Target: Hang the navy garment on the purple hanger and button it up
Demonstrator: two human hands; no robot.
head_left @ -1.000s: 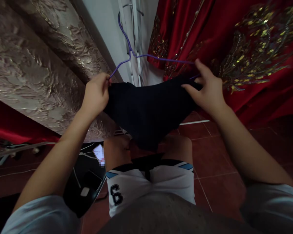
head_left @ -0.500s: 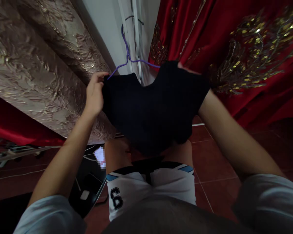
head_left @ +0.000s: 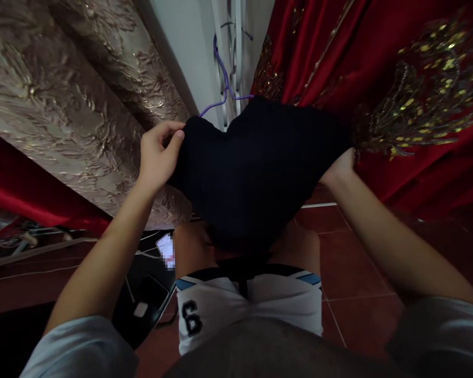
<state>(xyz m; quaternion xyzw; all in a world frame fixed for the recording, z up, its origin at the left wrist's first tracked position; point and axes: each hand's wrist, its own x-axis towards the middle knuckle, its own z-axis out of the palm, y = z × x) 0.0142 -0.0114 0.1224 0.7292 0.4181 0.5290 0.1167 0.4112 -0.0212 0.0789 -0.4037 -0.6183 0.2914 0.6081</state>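
A black garment [head_left: 260, 168] hangs spread over a purple wire hanger [head_left: 224, 89], held up in front of me. My left hand [head_left: 157, 155] pinches the garment's left shoulder edge, fingers closed on the cloth. Only the heel of my right hand [head_left: 341, 168] shows at the garment's right side; its fingers are hidden under the cloth. The hanger's hook and left arm stick out above the neckline.
A red dress with gold sequins [head_left: 398, 94] hangs at the right, a beige embossed fabric [head_left: 63, 105] at the left. A white rack [head_left: 230, 52] stands behind. Below are my white shorts [head_left: 248, 304], red floor tiles [head_left: 350, 262] and a phone [head_left: 165, 249].
The garment has been pulled fully over the hanger's right arm, covering the wire. My right hand has slid from on top of the cloth to beneath it; my left hand stayed on the shoulder.
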